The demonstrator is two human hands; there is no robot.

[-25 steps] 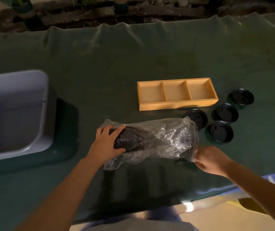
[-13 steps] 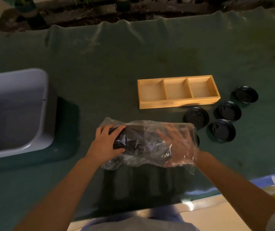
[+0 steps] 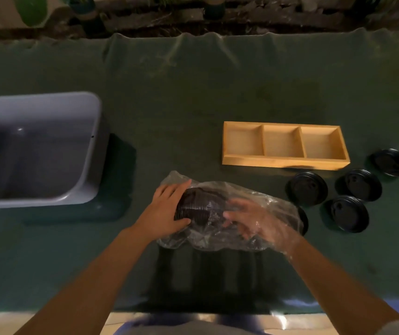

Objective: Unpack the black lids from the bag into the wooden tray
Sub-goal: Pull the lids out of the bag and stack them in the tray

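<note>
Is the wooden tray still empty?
Empty. All three compartments of the wooden tray show bare wood; four loose lids lie on the cloth beside it.

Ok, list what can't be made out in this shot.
- Lid count in the bag: head view, crinkled plastic and both hands hide the stack.
- Right hand fingers: blurred behind plastic, grip unclear.
- Fifth loose lid: mostly behind the bag.
- Bin: cut off at left edge.
</note>
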